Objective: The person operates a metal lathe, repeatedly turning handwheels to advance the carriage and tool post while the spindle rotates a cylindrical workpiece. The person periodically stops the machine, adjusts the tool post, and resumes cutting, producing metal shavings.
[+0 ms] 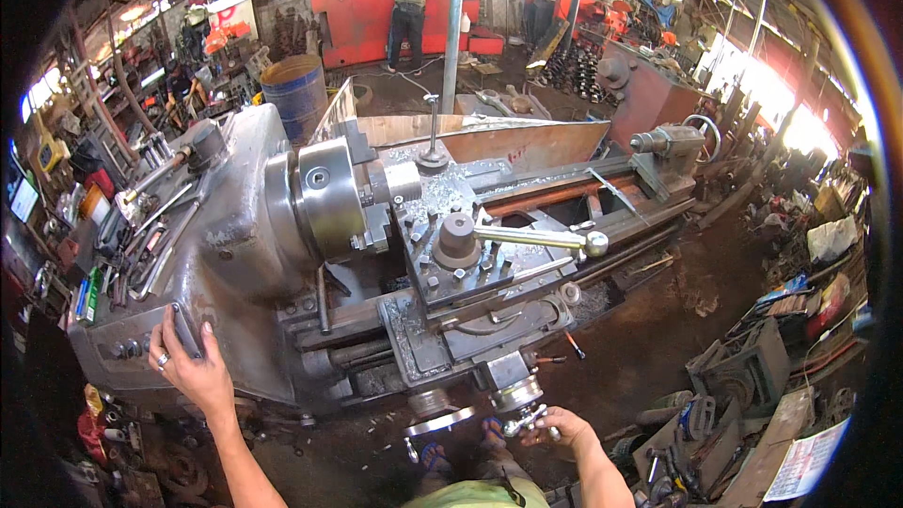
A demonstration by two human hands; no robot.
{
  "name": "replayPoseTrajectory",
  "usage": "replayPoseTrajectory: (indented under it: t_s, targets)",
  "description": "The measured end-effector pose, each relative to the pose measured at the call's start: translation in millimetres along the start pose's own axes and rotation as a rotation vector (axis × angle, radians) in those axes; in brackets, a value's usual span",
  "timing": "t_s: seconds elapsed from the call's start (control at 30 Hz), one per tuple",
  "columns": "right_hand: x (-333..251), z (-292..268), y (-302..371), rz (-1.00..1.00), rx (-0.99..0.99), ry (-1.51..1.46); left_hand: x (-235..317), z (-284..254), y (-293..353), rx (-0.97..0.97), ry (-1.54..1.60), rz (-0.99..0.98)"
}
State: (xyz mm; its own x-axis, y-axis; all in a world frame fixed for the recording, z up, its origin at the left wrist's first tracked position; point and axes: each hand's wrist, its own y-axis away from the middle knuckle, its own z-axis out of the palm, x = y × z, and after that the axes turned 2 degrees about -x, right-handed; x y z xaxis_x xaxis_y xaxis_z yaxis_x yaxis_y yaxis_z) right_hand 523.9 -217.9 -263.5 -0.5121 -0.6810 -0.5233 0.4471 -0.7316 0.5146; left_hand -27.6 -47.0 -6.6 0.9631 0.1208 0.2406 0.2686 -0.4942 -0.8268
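Observation:
A large grey metal lathe fills the middle, its headstock (pixel 249 235) at left. My left hand (pixel 193 372), with a ring on one finger, has fingers and thumb around a dark flat block (pixel 189 331) on the headstock's front; whether the block is fixed there I cannot tell. My right hand (pixel 564 431) is closed on a small crank handle (pixel 525 421) below the carriage. The shiny chuck (pixel 329 198) holds a round metal workpiece (pixel 403 181) beside the tool post (pixel 457 239). Metal chips lie over the cross slide (pixel 437 198).
Wrenches and other tools (pixel 155 245) lie on the headstock top. A larger handwheel (pixel 440 421) is left of my right hand. The tailstock (pixel 668 146) stands at the far right end. Behind are a blue drum (pixel 293 94) and a person (pixel 410 9) by red panels. Scrap metal (pixel 743 372) crowds the right.

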Motion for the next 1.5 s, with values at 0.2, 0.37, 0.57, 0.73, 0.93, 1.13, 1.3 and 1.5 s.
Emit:
replayPoseTrajectory:
  t_s: [0.2,0.37,0.57,0.73,0.93,1.13,1.3,1.5]
  targets:
    - [25,17,-30,0.137,0.090,0.140,13,-2,-4,0.010,0.036,0.025]
    - [-4,34,5,0.061,0.349,0.841,72,-22,79,-0.137,0.108,0.037]
    - [-58,31,46,-0.037,0.325,0.838,178,-18,246,-1.065,0.665,-0.476]
    - [-75,11,44,-0.005,0.346,0.801,195,-19,297,-1.513,0.619,-0.674]
    - [-86,-15,35,0.046,0.415,0.972,192,-18,291,-1.651,0.450,-0.631]
    - [-106,-54,19,-0.338,0.522,0.941,182,-26,297,-1.545,0.499,-0.596]
    - [-132,-152,-28,-0.097,1.004,1.246,166,-32,305,-1.388,0.598,-0.705]
    - [-136,-229,-88,0.004,0.905,1.197,120,-66,264,-1.182,0.268,-0.703]
